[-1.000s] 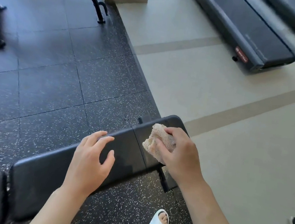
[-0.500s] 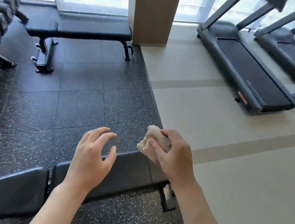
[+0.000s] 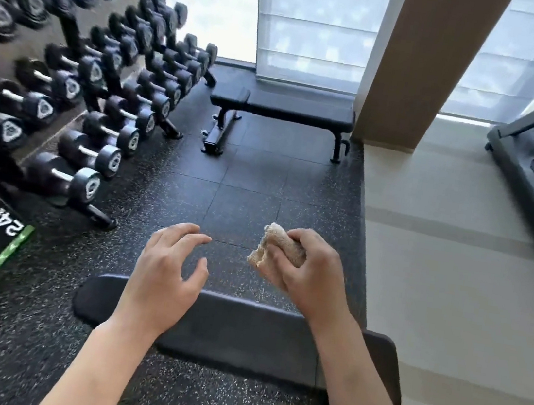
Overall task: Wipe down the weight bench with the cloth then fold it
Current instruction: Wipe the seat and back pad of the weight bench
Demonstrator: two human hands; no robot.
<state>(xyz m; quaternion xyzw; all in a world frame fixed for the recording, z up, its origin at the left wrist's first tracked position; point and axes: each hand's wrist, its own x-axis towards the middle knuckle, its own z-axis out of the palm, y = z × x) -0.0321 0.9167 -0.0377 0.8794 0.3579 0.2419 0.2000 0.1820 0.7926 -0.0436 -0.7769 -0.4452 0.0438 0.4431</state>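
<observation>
The right hand (image 3: 308, 273) grips the bunched beige cloth (image 3: 278, 248) in curled fingers, raised above the far edge of the black weight bench (image 3: 240, 332), while the left hand (image 3: 164, 273) hovers palm-down beside it, fingers loosely spread and holding nothing, with the dumbbell rack (image 3: 80, 83) off to the left.

Right hand (image 3: 309, 270) grips bunched cloth (image 3: 277, 250) above bench (image 3: 241, 329); left hand (image 3: 164, 277) hovers, fingers loose.
</observation>
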